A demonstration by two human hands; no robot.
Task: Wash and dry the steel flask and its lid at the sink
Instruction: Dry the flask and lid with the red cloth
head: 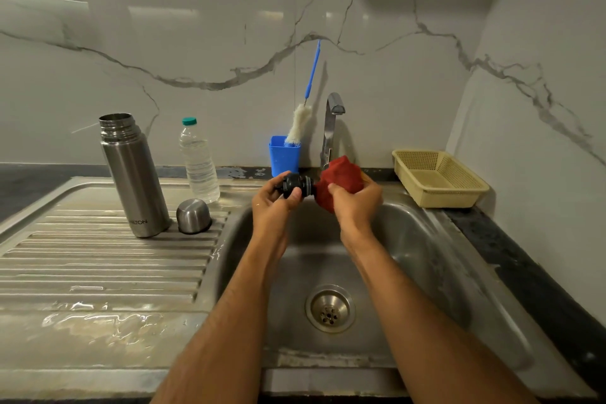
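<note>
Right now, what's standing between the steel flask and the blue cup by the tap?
In the head view, a clear plastic water bottle with a green cap stands between the steel flask and the blue cup.

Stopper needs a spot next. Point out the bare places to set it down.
Free: ribbed drainboard in front of the steel flask and cup lid; the yellow basket looks empty. Crowded: back edge, with water bottle, blue holder and tap.

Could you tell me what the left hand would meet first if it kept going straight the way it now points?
Probably the blue cup holding the bottle brush, then the wall; depth is unclear.
</note>
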